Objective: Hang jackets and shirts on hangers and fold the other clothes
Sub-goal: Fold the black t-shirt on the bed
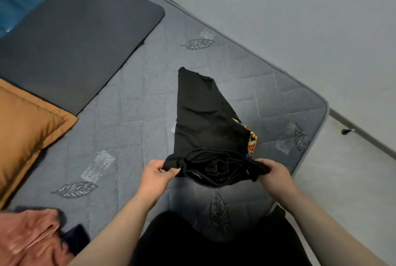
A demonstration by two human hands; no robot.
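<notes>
Centrally, left hand and right hand each pinch an end of the black T-shirt, which trails beyond them across the grey mattress.

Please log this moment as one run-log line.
step: folding | item: black shirt on mattress | left hand: grips near edge | right hand: grips near edge

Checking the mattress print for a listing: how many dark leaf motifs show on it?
4 on the mattress: one far near the wall, one right corner, one near left, one between the arms. Others may be covered.
</notes>
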